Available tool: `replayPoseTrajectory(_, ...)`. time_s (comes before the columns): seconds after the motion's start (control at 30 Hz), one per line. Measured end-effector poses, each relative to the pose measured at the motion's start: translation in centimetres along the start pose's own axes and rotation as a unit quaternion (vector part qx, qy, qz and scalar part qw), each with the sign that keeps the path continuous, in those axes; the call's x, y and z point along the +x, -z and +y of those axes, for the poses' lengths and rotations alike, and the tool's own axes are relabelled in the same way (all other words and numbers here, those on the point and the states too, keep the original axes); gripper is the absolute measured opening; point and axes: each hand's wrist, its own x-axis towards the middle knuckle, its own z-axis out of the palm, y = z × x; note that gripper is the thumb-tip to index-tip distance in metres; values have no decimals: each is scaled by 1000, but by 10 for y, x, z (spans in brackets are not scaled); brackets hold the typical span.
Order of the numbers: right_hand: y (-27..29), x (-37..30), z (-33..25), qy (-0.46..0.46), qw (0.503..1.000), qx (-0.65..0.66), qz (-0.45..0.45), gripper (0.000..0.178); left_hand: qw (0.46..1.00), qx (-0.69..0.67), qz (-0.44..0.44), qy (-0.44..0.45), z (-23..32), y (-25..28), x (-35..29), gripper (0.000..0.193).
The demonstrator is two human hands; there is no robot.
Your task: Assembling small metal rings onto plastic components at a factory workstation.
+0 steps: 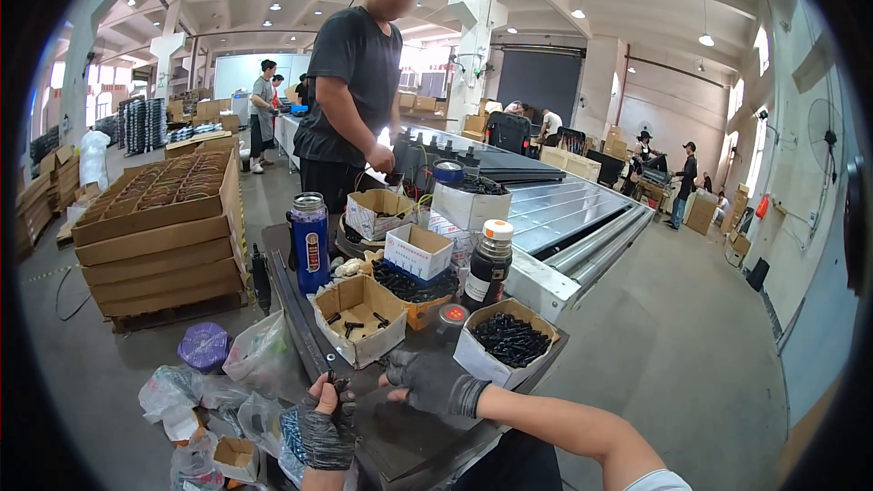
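Note:
Both my hands wear grey fingerless work gloves. Upright in the fingers of my left hand [329,432] is a small black part with a silver tip [331,365]. My right hand [435,383] hovers just over the dark tabletop, back up, fingers apart and pointing left; I see nothing in it. Ahead of my hands, an open cardboard box [328,316] holds a few small black parts. A white box [475,356] to the right of my right hand is full of black parts. Behind the first box, another box [420,312] of black pieces has a small white box [409,251] on it.
A blue bottle [310,245] and a black flask with white cap [487,273] stand among the boxes, beside a red-topped jar [452,316]. Plastic bags [264,345] lie at left. Across the bench, a person [350,82] stands by a roller conveyor [591,250].

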Motion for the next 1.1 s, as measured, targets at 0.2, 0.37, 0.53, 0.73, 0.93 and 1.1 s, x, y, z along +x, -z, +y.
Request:
replayPoseTrajectory(0.2,-22,-11,22,38,998,5,41,19,999,29,-22,-26,2,-2,1,29)
replayPoseTrajectory(0.37,-22,-3,23,18,999,26,34,11,999,13,-45,-14,2,0,-2,31)
replayPoseTrajectory(0.53,-16,-7,18,-7,997,38,66,13,998,23,-60,-19,6,5,-4,32)
replayPoseTrajectory(0.73,-24,-16,13,12,998,-24,54,17,996,28,-78,-17,3,3,-2,34)
replayPoseTrajectory(0.93,-21,-15,5,-70,996,60,-8,23,995,58,-83,-19,2,4,-5,33)
replayPoseTrajectory(1.1,-18,-11,1,-60,996,28,-53,22,993,55,-102,-21,0,3,-6,35)
